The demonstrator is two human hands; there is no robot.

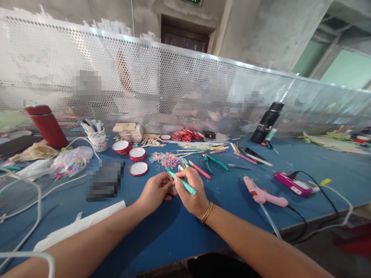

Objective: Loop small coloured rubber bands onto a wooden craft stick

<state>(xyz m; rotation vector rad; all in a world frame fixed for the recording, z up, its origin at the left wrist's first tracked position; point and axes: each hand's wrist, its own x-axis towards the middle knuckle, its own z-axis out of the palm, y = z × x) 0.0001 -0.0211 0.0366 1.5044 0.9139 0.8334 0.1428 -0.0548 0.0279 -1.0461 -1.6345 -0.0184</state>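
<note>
My right hand (193, 191) grips a teal marker pen (187, 186), its tip end pointing away from me to the upper left. Close beside it, my left hand (158, 191) pinches a thin stick (169, 172) that looks red at its upper end. The pen's front lies against or just over the stick; I cannot tell whether they touch. Fingers hide the stick's lower part. Just beyond the hands is a heap of colourful small rubber bands (166, 157). A red marker (199, 170) lies to the right of it, and red round tins (138, 168) to the left.
Teal-handled pliers (216, 162) lie past my right hand. A pink glue gun (263, 195) and a magenta power strip (294, 184) with cords are at the right. A red bottle (48, 125), a pen cup (97, 139) and a black bottle (267, 122) stand near the perforated divider (174, 85).
</note>
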